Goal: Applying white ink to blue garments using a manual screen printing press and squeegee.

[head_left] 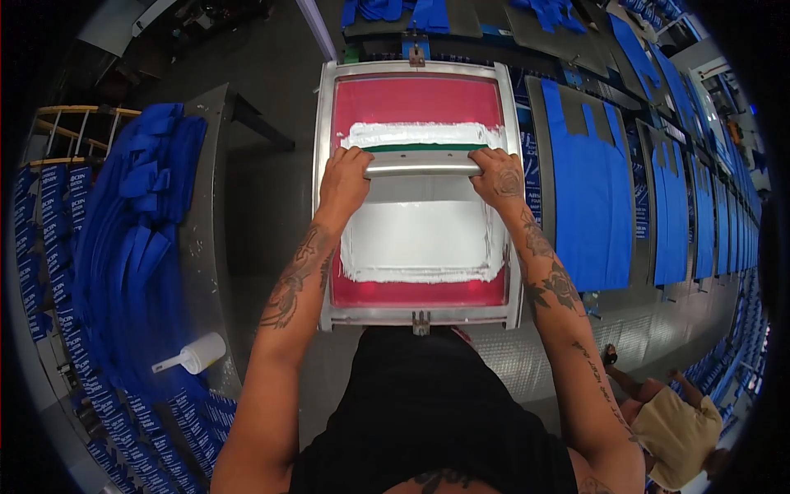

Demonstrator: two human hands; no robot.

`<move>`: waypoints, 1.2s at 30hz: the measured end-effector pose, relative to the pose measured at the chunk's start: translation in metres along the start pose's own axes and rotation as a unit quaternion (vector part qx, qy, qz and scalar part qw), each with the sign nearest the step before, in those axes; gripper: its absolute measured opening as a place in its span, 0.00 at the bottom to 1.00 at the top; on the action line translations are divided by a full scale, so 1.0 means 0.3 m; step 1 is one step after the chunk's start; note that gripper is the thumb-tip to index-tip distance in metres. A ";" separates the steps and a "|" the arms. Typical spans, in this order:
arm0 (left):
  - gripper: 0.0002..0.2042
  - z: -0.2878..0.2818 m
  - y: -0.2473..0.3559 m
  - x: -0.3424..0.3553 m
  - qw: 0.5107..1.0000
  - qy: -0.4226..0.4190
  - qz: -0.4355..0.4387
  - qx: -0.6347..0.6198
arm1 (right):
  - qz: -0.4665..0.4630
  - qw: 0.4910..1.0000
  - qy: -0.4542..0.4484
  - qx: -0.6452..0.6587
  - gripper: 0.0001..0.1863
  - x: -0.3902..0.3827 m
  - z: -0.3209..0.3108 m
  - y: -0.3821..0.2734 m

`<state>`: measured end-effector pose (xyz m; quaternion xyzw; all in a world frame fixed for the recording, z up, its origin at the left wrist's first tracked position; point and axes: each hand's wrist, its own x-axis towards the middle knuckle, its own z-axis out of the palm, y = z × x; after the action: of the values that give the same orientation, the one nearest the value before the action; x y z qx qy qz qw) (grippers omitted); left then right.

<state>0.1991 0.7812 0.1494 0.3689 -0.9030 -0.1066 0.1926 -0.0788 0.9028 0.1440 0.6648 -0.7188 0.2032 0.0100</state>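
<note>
A screen printing frame (326,272) with metal sides and a red-pink mesh lies in front of me. White ink (415,239) covers the middle of the mesh, with thick ridges round its edges. Across the far part of the ink rests a squeegee (424,164) with a metal handle and a green blade. My left hand (346,174) is closed round the left end of its handle. At the right end, my right hand (499,174) grips it too. What lies under the frame is hidden.
Blue fabric bag pieces (588,189) lie on dark boards in a row to the right. A heap of blue bags (144,198) and a white tub (202,354) sit on the left table (212,148). At lower right, a person (679,424) is close by. Printed blue pieces hang or lie along both sides.
</note>
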 end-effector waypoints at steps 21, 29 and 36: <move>0.16 -0.050 -0.160 0.345 0.940 -0.331 -0.075 -0.019 | 0.087 0.960 -0.263 0.040 0.22 0.312 -0.007 0.109; 0.20 -0.211 0.232 -0.450 0.986 -0.123 -0.057 -0.098 | 0.054 0.991 -0.114 0.043 0.20 -0.454 -0.214 -0.242; 0.23 -0.262 0.355 -0.623 0.979 -0.150 -0.092 -0.098 | 0.053 0.989 -0.106 0.086 0.17 -0.642 -0.236 -0.320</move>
<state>0.2884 0.9845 0.2058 0.4094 -0.8691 -0.2659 0.0793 0.0176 1.1045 0.1810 0.6416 -0.7303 0.1926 -0.1340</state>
